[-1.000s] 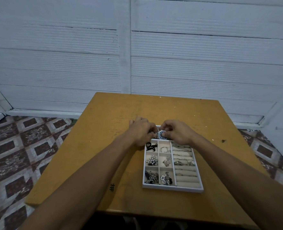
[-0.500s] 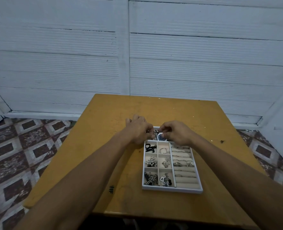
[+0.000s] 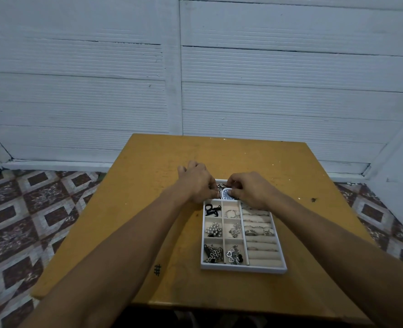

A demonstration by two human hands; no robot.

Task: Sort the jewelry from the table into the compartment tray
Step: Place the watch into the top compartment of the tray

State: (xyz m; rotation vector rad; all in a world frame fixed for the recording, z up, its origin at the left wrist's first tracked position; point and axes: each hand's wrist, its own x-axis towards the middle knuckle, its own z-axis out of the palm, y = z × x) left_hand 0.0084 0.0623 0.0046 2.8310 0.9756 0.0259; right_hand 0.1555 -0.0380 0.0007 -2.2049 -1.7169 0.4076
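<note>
Head view of a yellow-brown tabletop set against a white panelled wall, with patterned floor tiles on either side. A white compartment tray lies right of the tabletop's centre. Both forearms reach forward and meet over the tray's far end. The left hand and the right hand are each curled, fingertips pinched on a wristwatch with a dark round dial, held between them at the tray's far compartment; its metal band shows beside the left hand's fingers, and whether the watch already rests on the compartment floor cannot be told. Nearer the viewer, six small square cells hold sorted pieces: a black cord item far left, a silver bracelet beside it, a cluster of pearl-like beads in the middle left, a small silver piece middle right, a chain near left, and heart-shaped charms near right. The right side of the tray is a column of padded beige rolls, with rings tucked between the middle rolls. A small dark mark sits on the tabletop left of the tray
</note>
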